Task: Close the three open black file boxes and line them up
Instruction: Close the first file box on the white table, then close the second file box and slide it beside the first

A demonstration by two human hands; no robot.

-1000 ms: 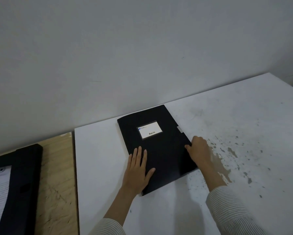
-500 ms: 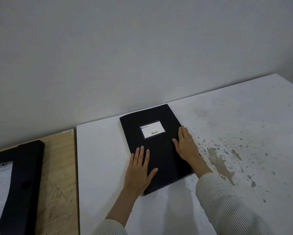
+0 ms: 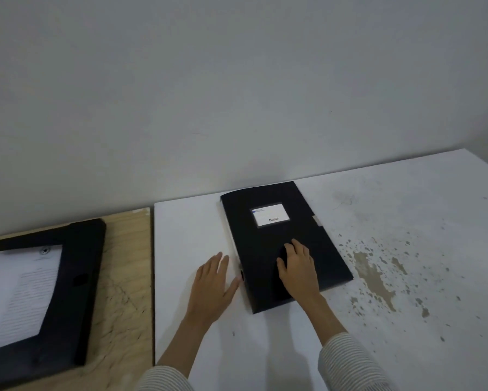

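Note:
A closed black file box (image 3: pixel 307 238) with a white label lies flat on the white table (image 3: pixel 406 320), its long side slanting away to the left. My right hand (image 3: pixel 298 266) rests flat on its lid near the front, fingers spread. My left hand (image 3: pixel 213 283) lies palm down on the table just left of the box, its thumb touching the box's left edge. A second black file box (image 3: pixel 76 277) lies open on the wooden surface at the far left, with a printed paper (image 3: pixel 19 294) showing inside.
A wooden board (image 3: pixel 124 292) adjoins the white table on the left, with a dark seam between them. The grey wall (image 3: pixel 237 94) runs right behind both. Brown stains (image 3: pixel 375 275) mark the table to the right of the closed box.
My left hand has slid off the lid onto the table at the box's left edge. My right hand has moved from the right edge to the middle of the lid. The camera has turned left.

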